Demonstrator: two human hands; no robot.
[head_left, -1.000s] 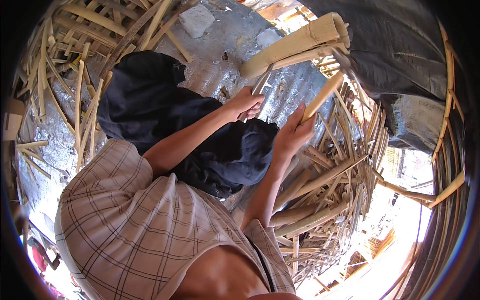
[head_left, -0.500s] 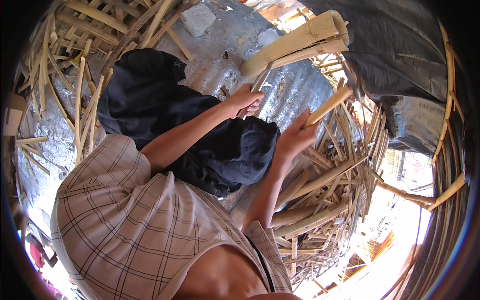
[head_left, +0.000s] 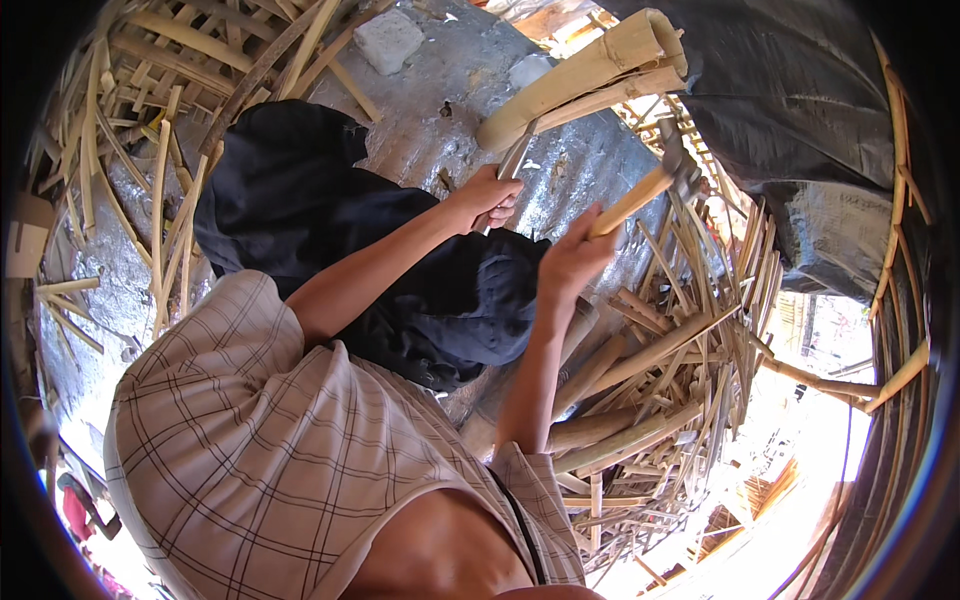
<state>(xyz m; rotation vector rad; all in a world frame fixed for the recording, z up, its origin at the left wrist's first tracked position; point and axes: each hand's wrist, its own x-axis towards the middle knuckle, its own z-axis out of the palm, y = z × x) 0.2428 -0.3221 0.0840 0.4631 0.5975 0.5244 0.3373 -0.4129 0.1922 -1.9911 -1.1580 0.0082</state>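
My left hand is closed around a flat metal chisel. The chisel's upper end meets the lower edge of a thick, split length of bamboo, which lies slanted with its hollow end at upper right. My right hand grips the wooden handle of a hammer. Its dark metal head is blurred and sits apart from the chisel, below the bamboo's hollow end. My legs, in black trousers, are bent under my left forearm.
Bamboo strips and poles are heaped on my right. More strips lie and cross at left. A pale block rests on the grey metal sheet. Black plastic sheeting hangs at upper right.
My right hand and the hammer have swung left, toward the chisel. My left hand stays nearly in place, and the bamboo appears slightly farther left and higher.
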